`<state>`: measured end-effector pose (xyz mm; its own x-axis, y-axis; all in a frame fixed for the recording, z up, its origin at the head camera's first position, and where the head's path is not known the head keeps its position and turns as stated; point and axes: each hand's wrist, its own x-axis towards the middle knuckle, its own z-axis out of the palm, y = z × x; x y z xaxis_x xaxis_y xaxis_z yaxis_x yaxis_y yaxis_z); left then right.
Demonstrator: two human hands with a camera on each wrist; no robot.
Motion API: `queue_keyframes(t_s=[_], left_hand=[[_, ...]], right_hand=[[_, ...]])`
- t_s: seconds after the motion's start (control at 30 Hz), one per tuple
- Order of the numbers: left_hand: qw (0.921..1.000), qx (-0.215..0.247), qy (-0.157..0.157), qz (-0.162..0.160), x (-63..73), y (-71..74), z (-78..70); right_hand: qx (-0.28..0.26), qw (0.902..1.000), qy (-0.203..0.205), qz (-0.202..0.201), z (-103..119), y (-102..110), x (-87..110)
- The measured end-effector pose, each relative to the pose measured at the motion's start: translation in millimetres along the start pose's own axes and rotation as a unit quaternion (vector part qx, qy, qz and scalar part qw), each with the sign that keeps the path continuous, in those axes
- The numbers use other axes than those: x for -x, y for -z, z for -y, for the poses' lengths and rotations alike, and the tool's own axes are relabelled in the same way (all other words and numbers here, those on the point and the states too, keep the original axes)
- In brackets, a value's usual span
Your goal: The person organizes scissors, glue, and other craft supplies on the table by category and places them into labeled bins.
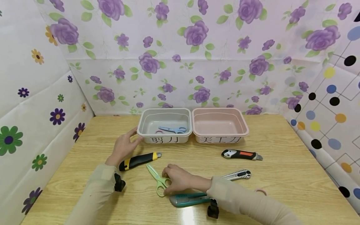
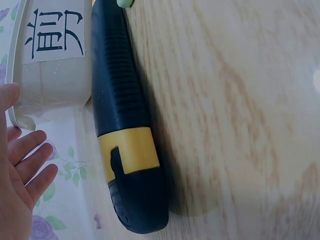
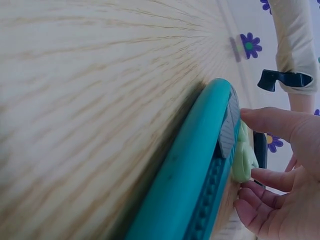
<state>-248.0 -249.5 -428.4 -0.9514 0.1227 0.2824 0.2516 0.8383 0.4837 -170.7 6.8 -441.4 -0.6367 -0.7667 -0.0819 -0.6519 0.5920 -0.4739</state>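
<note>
My left hand (image 1: 123,147) is at the left end of a grey plastic bin (image 1: 143,137), fingertips touching its rim, fingers extended. Beside that wrist lies a black and yellow utility knife (image 1: 139,161). My right hand (image 1: 180,178) reaches over the handles of light green scissors (image 1: 157,178), which lie on the table. In the right wrist view, the thumb and fingers stand apart around the green handle (image 3: 242,162), fingertips close to it or touching it. Just by this hand rests a teal utility knife (image 1: 185,200), partly under the forearm.
Blue scissors (image 1: 174,129) and a partly hidden pink handle lie in the grey bin. A pink bin (image 1: 244,131) adjoins it. On the right are a black, red and silver utility knife (image 1: 242,154), a silver utility knife (image 1: 239,175) and a pink loop (image 1: 261,191) behind the right sleeve.
</note>
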Motion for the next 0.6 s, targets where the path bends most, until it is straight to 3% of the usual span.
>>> queue_keyframes(t_s=[0.23,0.6], left_hand=[[1.0000,0.000,-0.002,-0.002,0.0,-0.6,1.2],[0.9999,0.000,-0.007,-0.009,-1.0,-2.6,3.2]], right_hand=[[0.009,0.9999,0.004,0.004,3.4,-3.0,-2.8],[-0.018,0.9988,-0.042,-0.017,8.4,-5.4,-3.6]])
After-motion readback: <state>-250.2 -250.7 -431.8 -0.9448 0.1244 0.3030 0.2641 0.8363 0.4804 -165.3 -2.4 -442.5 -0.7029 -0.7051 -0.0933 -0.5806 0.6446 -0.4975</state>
